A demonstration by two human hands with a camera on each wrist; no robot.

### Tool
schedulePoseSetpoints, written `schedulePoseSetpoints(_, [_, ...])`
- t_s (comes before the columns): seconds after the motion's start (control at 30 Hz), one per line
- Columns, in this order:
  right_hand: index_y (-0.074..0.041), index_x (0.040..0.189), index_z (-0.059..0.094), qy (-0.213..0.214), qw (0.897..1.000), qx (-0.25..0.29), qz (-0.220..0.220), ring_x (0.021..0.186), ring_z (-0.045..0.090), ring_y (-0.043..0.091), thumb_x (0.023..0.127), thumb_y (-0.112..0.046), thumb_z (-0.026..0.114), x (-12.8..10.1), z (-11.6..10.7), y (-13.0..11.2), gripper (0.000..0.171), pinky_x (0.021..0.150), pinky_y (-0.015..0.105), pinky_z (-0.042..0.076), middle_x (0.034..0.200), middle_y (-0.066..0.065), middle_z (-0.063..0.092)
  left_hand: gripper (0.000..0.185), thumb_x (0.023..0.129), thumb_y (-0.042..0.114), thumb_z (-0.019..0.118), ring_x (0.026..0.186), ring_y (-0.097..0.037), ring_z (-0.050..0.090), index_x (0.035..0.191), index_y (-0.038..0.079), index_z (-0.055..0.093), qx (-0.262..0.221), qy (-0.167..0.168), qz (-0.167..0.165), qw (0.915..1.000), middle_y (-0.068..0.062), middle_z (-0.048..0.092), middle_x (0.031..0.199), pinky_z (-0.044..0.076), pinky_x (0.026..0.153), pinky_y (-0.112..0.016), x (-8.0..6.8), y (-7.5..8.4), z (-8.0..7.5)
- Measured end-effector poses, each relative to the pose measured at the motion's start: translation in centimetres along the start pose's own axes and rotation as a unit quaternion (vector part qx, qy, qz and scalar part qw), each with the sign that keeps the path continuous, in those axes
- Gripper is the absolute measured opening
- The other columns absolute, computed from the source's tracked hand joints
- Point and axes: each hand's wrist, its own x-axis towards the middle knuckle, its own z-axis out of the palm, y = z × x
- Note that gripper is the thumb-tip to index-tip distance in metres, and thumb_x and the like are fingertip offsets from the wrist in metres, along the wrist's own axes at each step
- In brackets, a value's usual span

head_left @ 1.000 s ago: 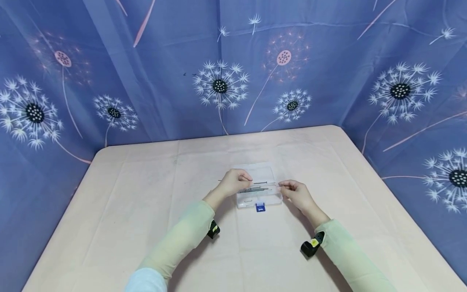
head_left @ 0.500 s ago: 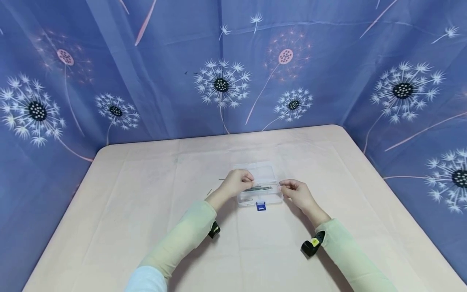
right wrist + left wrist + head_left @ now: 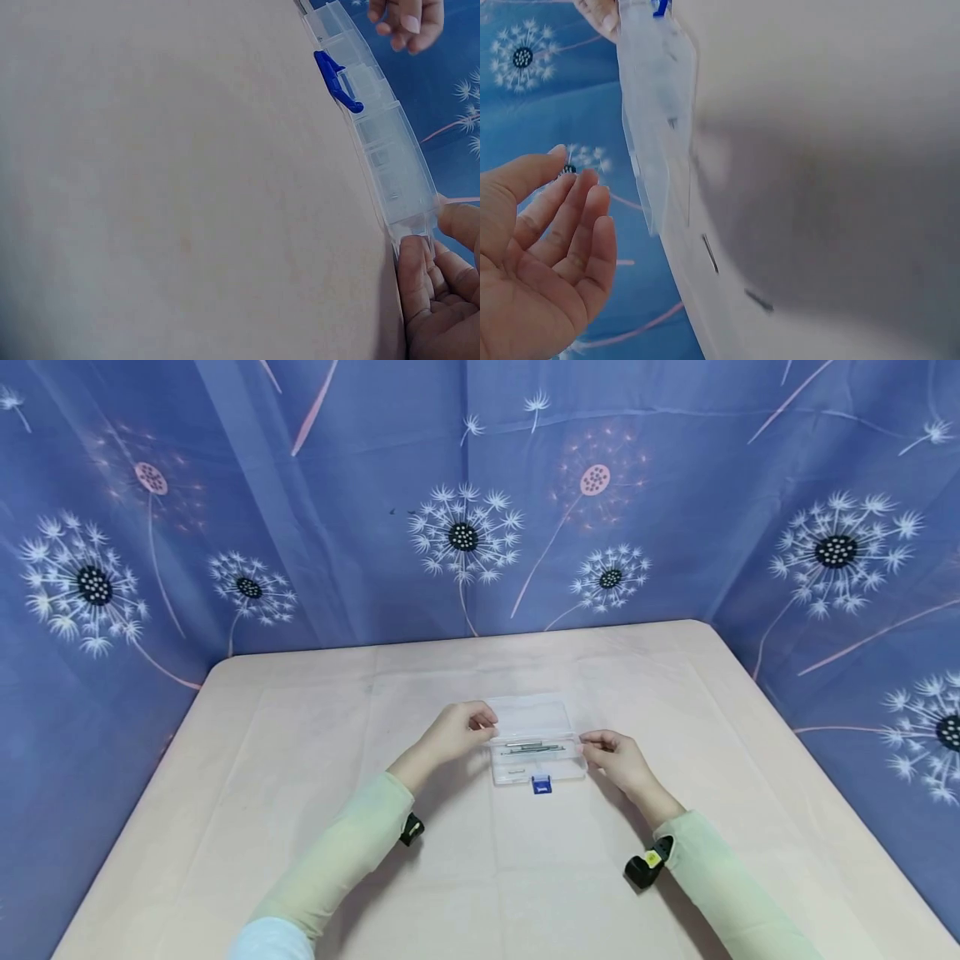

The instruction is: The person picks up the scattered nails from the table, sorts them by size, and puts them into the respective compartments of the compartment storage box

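Observation:
A clear plastic box (image 3: 538,770) with a blue latch (image 3: 542,785) lies with its lid (image 3: 534,717) tipped back on the table. Several thin dark nails (image 3: 532,747) lie in its raised middle part, and a small pale piece (image 3: 517,771) is near the front. My right hand (image 3: 617,763) pinches the box's right end between thumb and fingers, plain in the right wrist view. My left hand (image 3: 459,730) hovers beside the left end. In the left wrist view, the fingers (image 3: 600,247) are loosely bent, apart from the box, with nothing between them.
Two loose nails, one slim nail (image 3: 709,253) and one darker nail (image 3: 759,300), lie on the table left of the box. A pale cloth covers the table (image 3: 487,877). Blue dandelion-print curtains (image 3: 337,527) stand behind and along both sides.
My left hand has moved left off the box, uncovering its left end and the nails there. A nail seen higher up now lies lower with the others. My right hand keeps its hold.

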Motion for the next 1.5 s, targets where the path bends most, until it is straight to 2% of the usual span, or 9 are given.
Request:
schedulePoseSetpoints(0.2, [0.014, 0.119, 0.054, 0.004, 1.0, -0.004, 0.008, 0.074, 0.055, -0.001, 0.092, -0.006, 0.056, 0.2, -0.1, 0.2, 0.034, 0.067, 0.014, 0.05, 0.097, 0.013, 0.065, 0.012, 0.083, 0.003, 0.066, 0.081, -0.022, 0.063, 0.094, -0.002, 0.065, 0.011, 0.02, -0.012, 0.9997, -0.013, 0.07, 0.09, 0.051, 0.075, -0.03, -1.0, -0.9, -1.2])
schedulePoseSetpoints(0.53, [0.016, 0.119, 0.053, 0.007, 1.0, 0.005, 0.009, 0.072, 0.055, -0.002, 0.091, -0.005, 0.057, 0.1, 0.1, 0.1, 0.035, 0.066, 0.013, 0.05, 0.095, 0.012, 0.066, 0.014, 0.082, 0.002, 0.066, 0.08, -0.023, 0.062, 0.095, -0.003, 0.065, 0.033, 0.029, -0.047, 0.998, -0.013, 0.069, 0.089, 0.052, 0.077, -0.036, -3.3, -2.1, -2.0])
schedulePoseSetpoints(0.77, [0.015, 0.119, 0.054, 0.009, 1.0, -0.001, 0.014, 0.072, 0.055, -0.002, 0.092, -0.006, 0.057, 0.2, 0.0, 0.1, 0.034, 0.066, 0.013, 0.049, 0.097, 0.013, 0.065, 0.014, 0.083, 0.006, 0.068, 0.082, -0.024, 0.063, 0.095, 0.0, 0.065, 0.052, 0.038, -0.104, 0.9926, -0.012, 0.068, 0.091, 0.052, 0.08, -0.038, -4.1, -2.8, -2.5])
schedulePoseSetpoints(0.9, [0.015, 0.118, 0.054, 0.01, 1.0, 0.0, 0.014, 0.072, 0.055, -0.002, 0.091, -0.005, 0.057, 0.2, 0.1, 0.2, 0.034, 0.066, 0.013, 0.05, 0.097, 0.015, 0.065, 0.016, 0.081, 0.007, 0.071, 0.085, -0.024, 0.062, 0.094, 0.001, 0.064, 0.07, 0.02, -0.143, 0.987, -0.01, 0.066, 0.09, 0.052, 0.082, -0.039, -4.5, -3.1, -2.6])
schedulePoseSetpoints(1.07, [0.015, 0.118, 0.054, 0.01, 1.0, 0.0, 0.013, 0.072, 0.055, -0.002, 0.091, -0.005, 0.057, 0.1, 0.2, 0.1, 0.034, 0.066, 0.013, 0.05, 0.097, 0.013, 0.065, 0.013, 0.079, 0.007, 0.072, 0.075, -0.017, 0.055, 0.088, 0.002, 0.063, 0.089, -0.002, -0.174, 0.9806, -0.005, 0.061, 0.081, 0.049, 0.072, -0.032, -4.8, -3.6, -2.3])
schedulePoseSetpoints(1.23, [0.015, 0.119, 0.054, 0.005, 1.0, 0.001, 0.017, 0.071, 0.054, -0.001, 0.092, -0.006, 0.057, 0.0, 0.2, 0.0, 0.034, 0.065, 0.014, 0.049, 0.094, 0.008, 0.065, 0.009, 0.08, 0.003, 0.07, 0.067, -0.014, 0.051, 0.082, 0.002, 0.062, 0.103, 0.01, -0.176, 0.979, -0.004, 0.058, 0.074, 0.045, 0.063, -0.026, -4.9, -4.2, -1.9])
schedulePoseSetpoints(1.5, [0.015, 0.119, 0.054, 0.005, 1.0, -0.002, 0.016, 0.072, 0.055, -0.001, 0.092, -0.006, 0.057, 0.1, 0.1, 0.0, 0.034, 0.066, 0.013, 0.049, 0.093, 0.007, 0.065, 0.011, 0.083, 0.005, 0.067, 0.063, -0.014, 0.048, 0.074, 0.004, 0.061, 0.103, 0.022, -0.174, 0.979, -0.003, 0.056, 0.069, 0.041, 0.059, -0.024, -4.8, -4.5, -1.7])
